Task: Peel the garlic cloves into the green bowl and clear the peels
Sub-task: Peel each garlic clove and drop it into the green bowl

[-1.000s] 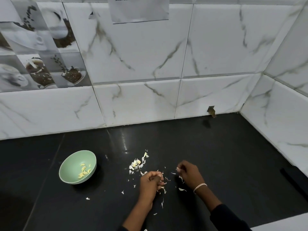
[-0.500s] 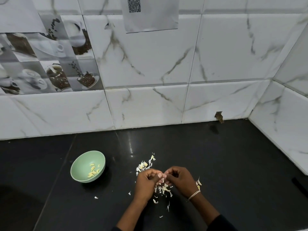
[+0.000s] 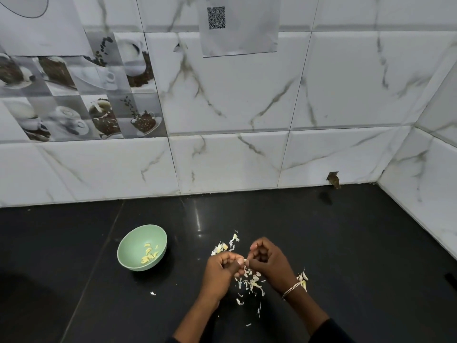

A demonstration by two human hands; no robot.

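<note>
The green bowl (image 3: 138, 243) sits on the black counter (image 3: 346, 243) to the left of my hands, with several peeled yellowish cloves (image 3: 149, 253) inside. My left hand (image 3: 221, 273) and my right hand (image 3: 268, 262) meet fingertip to fingertip above the counter, both pinching a small garlic clove (image 3: 245, 261) that is mostly hidden by the fingers. White peels (image 3: 249, 282) lie scattered under and between my hands. More peels (image 3: 226, 246) sit just behind my left hand, and a few unpeeled pieces (image 3: 303, 277) show beside my right wrist.
White marble-tiled walls close the counter at the back and on the right. A paper with a QR code (image 3: 238, 23) hangs on the back wall. A stray peel (image 3: 152, 293) lies in front of the bowl. A small brown fitting (image 3: 333, 179) sits at the wall base.
My right hand moved left from the counter and joined my left hand; both now pinch the clove together. The camera tilted up and shifted, so the bowl appears further right.
</note>
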